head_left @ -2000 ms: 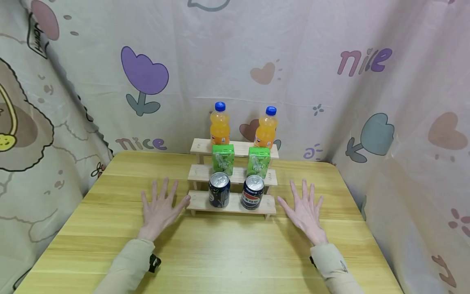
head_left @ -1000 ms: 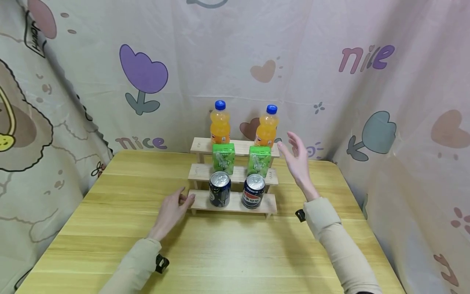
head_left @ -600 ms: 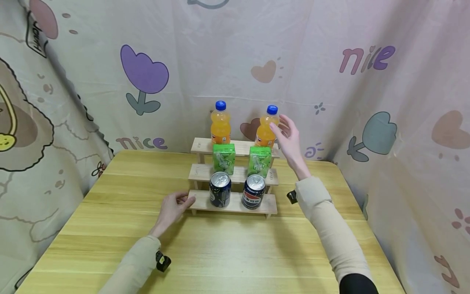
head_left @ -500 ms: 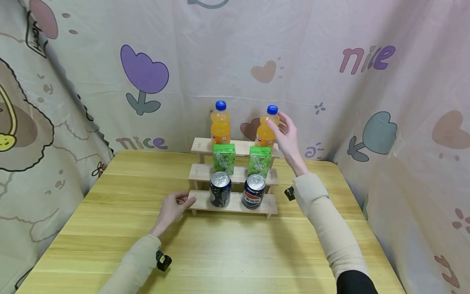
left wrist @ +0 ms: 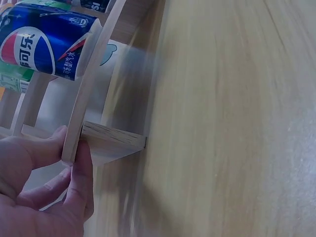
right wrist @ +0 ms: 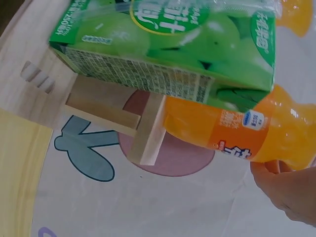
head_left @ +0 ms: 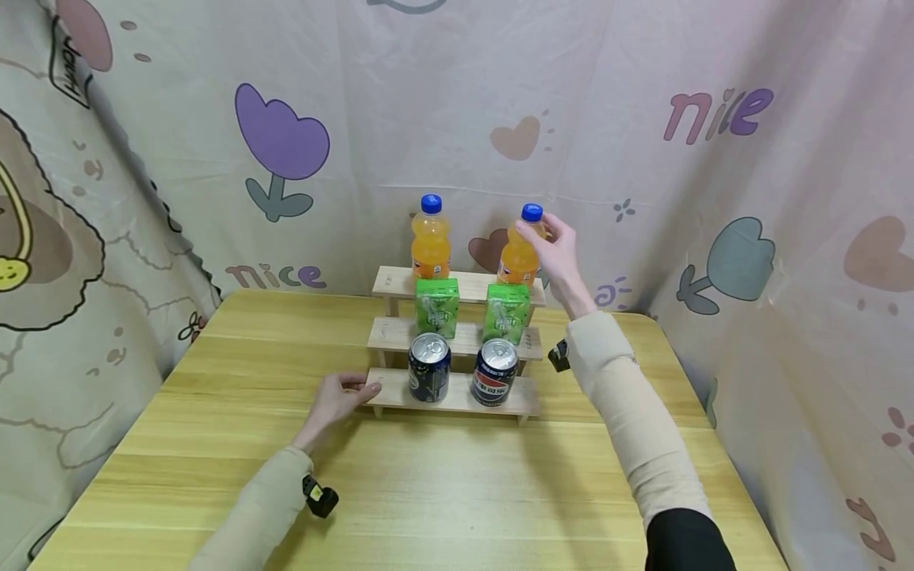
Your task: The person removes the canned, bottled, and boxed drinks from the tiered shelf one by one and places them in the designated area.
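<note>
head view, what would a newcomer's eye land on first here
Probably the two orange bottles with blue caps on the top shelf, the right one gripped by the right hand. Then the green cartons on the middle shelf and the dark blue cans on the bottom shelf, its left end pinched by the left hand. Behind, left of the shelves, a big purple tulip stands out on the curtain.

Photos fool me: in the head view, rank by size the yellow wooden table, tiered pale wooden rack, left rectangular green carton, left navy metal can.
1. Yellow wooden table
2. Tiered pale wooden rack
3. Left green carton, left navy can: too alike to rank
</note>
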`<action>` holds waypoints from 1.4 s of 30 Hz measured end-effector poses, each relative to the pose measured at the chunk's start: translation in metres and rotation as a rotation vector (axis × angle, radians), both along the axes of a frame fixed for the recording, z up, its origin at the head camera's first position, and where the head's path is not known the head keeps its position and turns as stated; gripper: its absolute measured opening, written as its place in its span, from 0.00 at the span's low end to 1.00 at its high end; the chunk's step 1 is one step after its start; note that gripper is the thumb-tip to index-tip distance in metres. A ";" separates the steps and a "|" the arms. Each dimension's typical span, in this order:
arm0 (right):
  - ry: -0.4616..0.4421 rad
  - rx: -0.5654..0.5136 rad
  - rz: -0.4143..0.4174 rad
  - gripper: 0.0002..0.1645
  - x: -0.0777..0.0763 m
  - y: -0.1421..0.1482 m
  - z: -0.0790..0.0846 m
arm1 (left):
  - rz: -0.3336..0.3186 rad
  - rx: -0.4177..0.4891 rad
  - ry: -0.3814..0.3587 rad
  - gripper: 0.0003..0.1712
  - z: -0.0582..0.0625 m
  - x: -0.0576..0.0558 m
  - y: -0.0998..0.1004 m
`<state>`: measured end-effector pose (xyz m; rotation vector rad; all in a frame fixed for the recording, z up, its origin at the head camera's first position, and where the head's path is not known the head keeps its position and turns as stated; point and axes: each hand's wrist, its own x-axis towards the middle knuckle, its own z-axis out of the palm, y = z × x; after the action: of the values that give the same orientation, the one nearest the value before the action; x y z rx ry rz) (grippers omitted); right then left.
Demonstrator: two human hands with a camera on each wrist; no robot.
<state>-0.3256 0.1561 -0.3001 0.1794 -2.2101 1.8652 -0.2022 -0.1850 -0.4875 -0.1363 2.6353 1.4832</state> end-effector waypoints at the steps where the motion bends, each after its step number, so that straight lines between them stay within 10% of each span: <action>1: -0.006 -0.011 0.005 0.27 -0.001 0.001 0.001 | 0.002 0.004 -0.007 0.26 0.001 0.000 0.000; 12: -0.092 -0.088 0.006 0.24 -0.001 0.007 0.012 | -0.003 0.122 -0.037 0.39 0.004 -0.001 -0.002; 32: -0.079 -0.204 0.037 0.16 0.009 0.054 0.044 | 0.015 0.130 -0.080 0.31 0.002 -0.001 0.001; 42: -0.199 -0.145 -0.075 0.27 0.023 0.108 0.022 | 0.018 0.129 -0.078 0.31 0.003 0.000 0.000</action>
<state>-0.3029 0.2642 -0.2777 -0.1181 -2.1582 2.0708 -0.2025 -0.1848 -0.4844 -0.2018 2.4765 1.6134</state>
